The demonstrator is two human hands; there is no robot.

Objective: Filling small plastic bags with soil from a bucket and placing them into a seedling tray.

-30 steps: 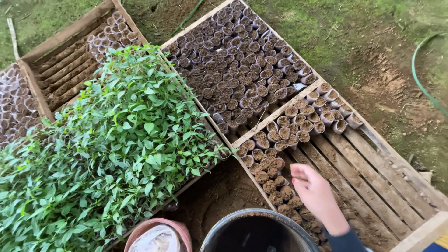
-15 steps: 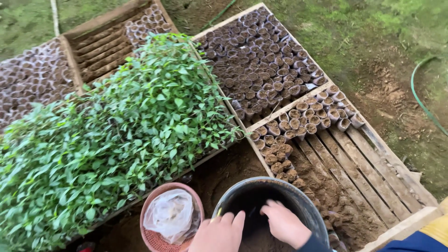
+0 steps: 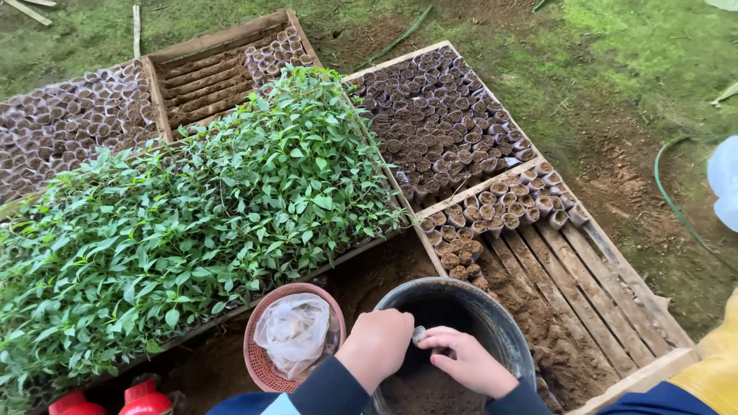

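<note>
Both over the dark bucket [image 3: 503, 327] of soil: left hand [image 3: 378, 346] curled into a loose fist, right hand [image 3: 469, 361] just beside it, fingers pinching a small pale pot [image 3: 418, 334] between the two hands. Just left of the left hand, a reddish basket [image 3: 257, 361] holding a crumpled plastic bag [image 3: 296, 330]; nearer and further left, two red caps [image 3: 115, 401]. Beyond the hands, a slatted wooden tray [image 3: 584, 292] part-filled with small soil pots [image 3: 492, 207], then green seedlings [image 3: 192, 215] up to the left.
</note>
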